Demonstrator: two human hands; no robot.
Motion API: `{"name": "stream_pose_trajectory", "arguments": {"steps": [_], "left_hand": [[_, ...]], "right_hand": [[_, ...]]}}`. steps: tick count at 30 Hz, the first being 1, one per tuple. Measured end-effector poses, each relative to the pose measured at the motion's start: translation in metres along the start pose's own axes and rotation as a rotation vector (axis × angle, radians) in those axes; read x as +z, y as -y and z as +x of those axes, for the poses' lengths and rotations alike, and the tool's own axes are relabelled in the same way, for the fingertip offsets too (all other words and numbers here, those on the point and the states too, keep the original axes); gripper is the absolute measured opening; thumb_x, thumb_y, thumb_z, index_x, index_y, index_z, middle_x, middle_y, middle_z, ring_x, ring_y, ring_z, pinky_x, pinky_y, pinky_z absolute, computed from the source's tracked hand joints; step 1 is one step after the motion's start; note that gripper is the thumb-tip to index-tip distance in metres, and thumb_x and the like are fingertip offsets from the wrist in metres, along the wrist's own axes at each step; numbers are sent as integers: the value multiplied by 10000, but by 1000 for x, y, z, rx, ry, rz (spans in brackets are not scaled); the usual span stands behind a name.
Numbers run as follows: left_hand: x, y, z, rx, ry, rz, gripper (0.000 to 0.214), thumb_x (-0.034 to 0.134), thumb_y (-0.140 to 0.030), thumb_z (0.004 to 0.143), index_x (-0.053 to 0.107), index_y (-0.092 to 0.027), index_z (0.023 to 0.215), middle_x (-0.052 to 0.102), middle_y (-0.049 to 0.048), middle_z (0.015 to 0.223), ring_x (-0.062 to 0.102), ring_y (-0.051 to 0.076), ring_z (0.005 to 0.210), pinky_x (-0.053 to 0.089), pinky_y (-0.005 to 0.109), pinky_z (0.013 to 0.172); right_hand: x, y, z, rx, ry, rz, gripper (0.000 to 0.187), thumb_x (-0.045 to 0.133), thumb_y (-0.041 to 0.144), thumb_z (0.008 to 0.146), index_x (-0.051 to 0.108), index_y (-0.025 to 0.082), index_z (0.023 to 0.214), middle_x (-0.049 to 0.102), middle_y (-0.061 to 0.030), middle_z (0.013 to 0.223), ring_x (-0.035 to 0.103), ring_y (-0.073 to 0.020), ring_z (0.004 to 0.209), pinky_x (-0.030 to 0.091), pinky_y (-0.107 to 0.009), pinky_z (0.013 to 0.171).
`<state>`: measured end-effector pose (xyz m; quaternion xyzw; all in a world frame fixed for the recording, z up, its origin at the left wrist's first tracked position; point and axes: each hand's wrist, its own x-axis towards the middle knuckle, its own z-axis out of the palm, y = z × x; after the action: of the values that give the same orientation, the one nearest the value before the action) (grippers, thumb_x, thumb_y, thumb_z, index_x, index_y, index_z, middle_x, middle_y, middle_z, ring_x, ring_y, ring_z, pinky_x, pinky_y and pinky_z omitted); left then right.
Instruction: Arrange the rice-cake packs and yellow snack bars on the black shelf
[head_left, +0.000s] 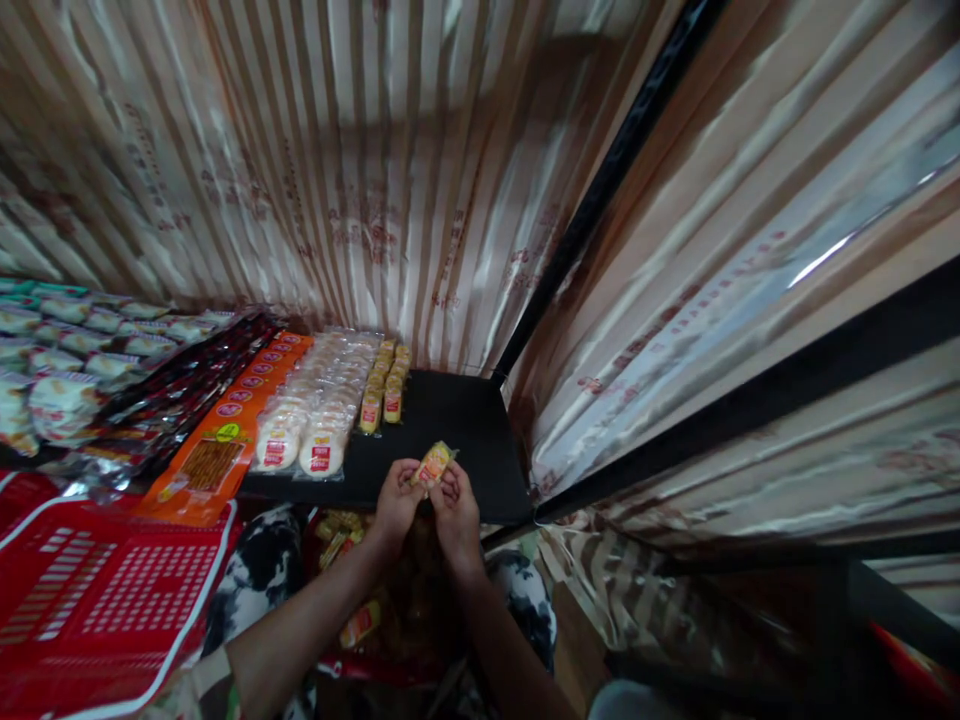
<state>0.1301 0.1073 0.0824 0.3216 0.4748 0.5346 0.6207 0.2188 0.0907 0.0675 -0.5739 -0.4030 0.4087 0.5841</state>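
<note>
Both my hands meet at the front edge of a black shelf [450,425]. My left hand [395,500] and my right hand [454,508] are closed together on one small yellow-orange snack packet [433,464], held tilted just above the shelf edge. On the shelf behind it lies a short row of the same small packets [384,385], running back toward the wall. Beside that row are rows of round white cakes in clear wrappers [311,410].
Left of the cakes lie orange packets [225,440], dark red packets [180,385] and green-white bags [67,340]. A red plastic basket [97,590] sits at the lower left. More packets lie in a bag [360,600] between my arms. Striped plastic sheeting [375,180] covers the walls.
</note>
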Motion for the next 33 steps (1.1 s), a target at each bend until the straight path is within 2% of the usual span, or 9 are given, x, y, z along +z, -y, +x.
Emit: {"name": "stream_pose_trajectory", "arguments": {"steps": [2,6,8,14,18,24,33], "left_hand": [[6,0,17,27,-7,49,239,629,-169,617,579,-181,850,615,24,856,581,153,820,448,283,800],[18,-3,54,78,-156,322,230,618,-104,616,650,-208,819,574,42,938,537,199,945,371,320,942],[25,-7,71,97,-186,371,232,617,-99,626,659,-222,819,558,53,983,502,228,1041,325,326,997],[50,-23,109,149,-159,397,366,534,-75,701,593,-196,1040,464,90,1289,392,229,1237,251,306,1079],[58,-25,137,148,-105,395,363,478,-102,750,576,-182,1090,519,86,1275,387,219,1262,214,334,1108],[59,-25,173,122,-97,299,338,451,-188,813,571,-166,1129,511,84,1312,366,211,1292,220,335,1106],[59,-24,193,144,-91,291,396,410,-262,863,500,-146,1231,425,90,1393,321,179,1324,174,289,1119]], "right_hand": [[-1,-5,22,-43,-34,-50,430,566,301,754,513,167,1159,660,-90,999,648,-172,845,532,-305,758],[2,-17,74,-125,-82,-184,382,535,290,753,572,158,1110,655,-105,1001,649,-178,813,534,-311,729],[7,-22,100,-137,-77,-206,354,524,280,751,581,159,1079,665,-100,962,652,-176,785,534,-309,715],[28,-21,165,-180,-133,-305,267,520,268,746,547,199,1002,668,-37,848,641,-161,740,514,-299,701],[41,-14,199,-176,-171,-378,273,530,247,723,523,186,990,657,-50,867,632,-165,773,493,-300,729],[57,-13,234,-170,-168,-422,176,541,271,718,516,204,878,646,-24,816,620,-162,743,473,-295,730],[75,-21,254,-166,-54,-470,122,516,314,751,543,215,816,633,2,751,584,-147,669,450,-264,677]]}}
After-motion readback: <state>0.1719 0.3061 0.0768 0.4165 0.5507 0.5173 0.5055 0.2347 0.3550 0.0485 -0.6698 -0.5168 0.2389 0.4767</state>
